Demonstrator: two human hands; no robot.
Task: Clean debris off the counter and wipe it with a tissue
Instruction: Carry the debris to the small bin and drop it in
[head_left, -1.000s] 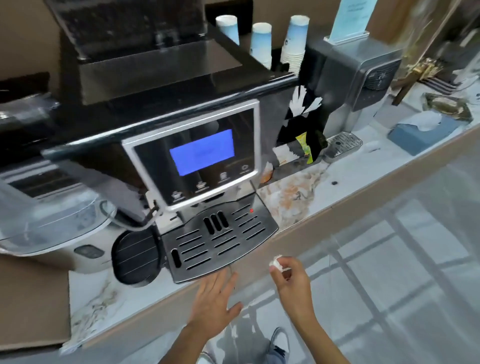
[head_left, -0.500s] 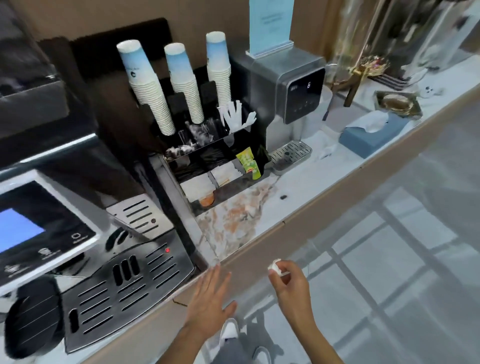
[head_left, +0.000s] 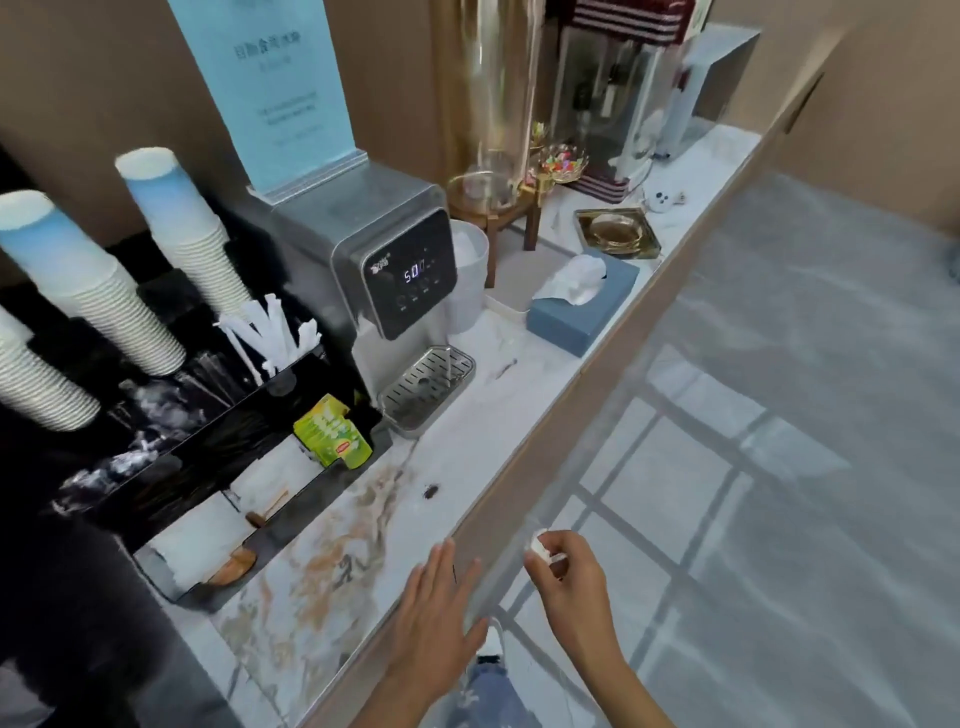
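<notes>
Head view: person at a marble counter, looking down along its front edge.
Left hand: flat, palm down, fingers spread and empty, at 6 o'clock over the counter edge; probably placed to sweep or steady.
Right hand: off the counter at 5 o'clock, fingertips pinched on a small white scrap, likely picked-up debris kept clear of the surface.
Dark speck: lies on the counter at 12 o'clock from the left hand, apart from it.
Tissue box: at 1 o'clock, well apart; tissue stands ready for wiping.
</notes>
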